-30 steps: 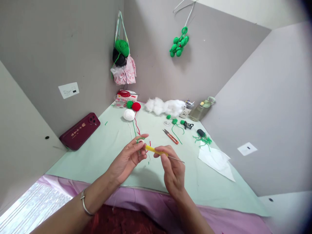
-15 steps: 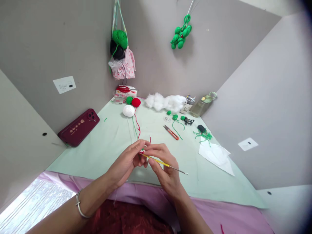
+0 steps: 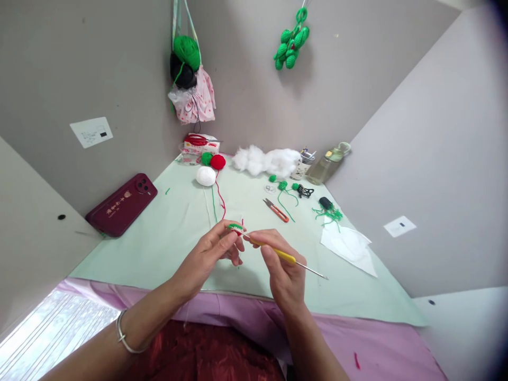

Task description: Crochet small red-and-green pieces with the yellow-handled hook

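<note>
My left hand (image 3: 212,254) pinches a small green and red crochet piece (image 3: 235,227) between thumb and fingers above the pale green table mat (image 3: 166,233). Green and red yarn strands (image 3: 219,198) run from the piece back to the yarn balls. My right hand (image 3: 280,270) is closed on a yellow-handled crochet hook (image 3: 278,253), whose near tip points into the piece and whose metal shaft sticks out to the right. The two hands almost touch at the piece.
White (image 3: 205,175), green (image 3: 206,157) and red (image 3: 217,161) yarn balls sit at the back with white stuffing (image 3: 265,160). Thread snips (image 3: 275,210), green crochet bits (image 3: 282,185), a bottle (image 3: 326,166), a white sheet (image 3: 349,244) and a dark red phone (image 3: 121,203) lie around. Green crochet hangs on the wall (image 3: 291,42).
The right hand slid right along the hook and turned it so its tip enters the piece. The left hand stays pinched on the piece. The camera tilted down slightly.
</note>
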`<state>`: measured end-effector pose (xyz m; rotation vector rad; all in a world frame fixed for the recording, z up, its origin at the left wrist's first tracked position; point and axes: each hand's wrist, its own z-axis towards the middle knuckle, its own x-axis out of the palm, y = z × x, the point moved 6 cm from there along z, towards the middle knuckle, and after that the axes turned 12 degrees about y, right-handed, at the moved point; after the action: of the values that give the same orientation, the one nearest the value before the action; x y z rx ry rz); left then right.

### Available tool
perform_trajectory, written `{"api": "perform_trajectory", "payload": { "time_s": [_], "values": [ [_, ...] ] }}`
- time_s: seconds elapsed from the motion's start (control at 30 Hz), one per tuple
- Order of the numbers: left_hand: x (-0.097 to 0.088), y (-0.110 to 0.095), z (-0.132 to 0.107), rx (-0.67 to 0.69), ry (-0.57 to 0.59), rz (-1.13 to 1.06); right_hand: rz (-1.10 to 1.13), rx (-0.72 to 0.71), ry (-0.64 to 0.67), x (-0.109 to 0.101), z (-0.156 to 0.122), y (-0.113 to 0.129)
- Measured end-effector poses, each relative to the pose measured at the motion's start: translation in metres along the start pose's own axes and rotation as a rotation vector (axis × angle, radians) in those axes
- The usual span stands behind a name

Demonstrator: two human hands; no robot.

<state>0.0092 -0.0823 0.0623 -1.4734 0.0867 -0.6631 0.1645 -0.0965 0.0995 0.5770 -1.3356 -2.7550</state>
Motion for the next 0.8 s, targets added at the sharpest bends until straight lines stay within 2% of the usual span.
{"api": "perform_trajectory", "payload": {
  "time_s": [0.23,0.47,0.7,0.8],
  "values": [
    [0.006,0.000,0.002,-0.002,0.050,0.112,-0.092,-0.023,-0.074,0.002,-0.003,0.000],
    [0.004,0.007,0.004,-0.013,0.005,0.018,0.084,0.057,-0.086,0.005,-0.001,-0.006],
    [0.004,0.007,0.003,-0.023,-0.009,-0.024,0.305,0.201,-0.005,0.008,0.002,-0.016],
    [0.000,0.005,0.003,-0.022,-0.058,0.029,0.270,0.191,-0.060,0.005,0.002,-0.014]
  ]
}}
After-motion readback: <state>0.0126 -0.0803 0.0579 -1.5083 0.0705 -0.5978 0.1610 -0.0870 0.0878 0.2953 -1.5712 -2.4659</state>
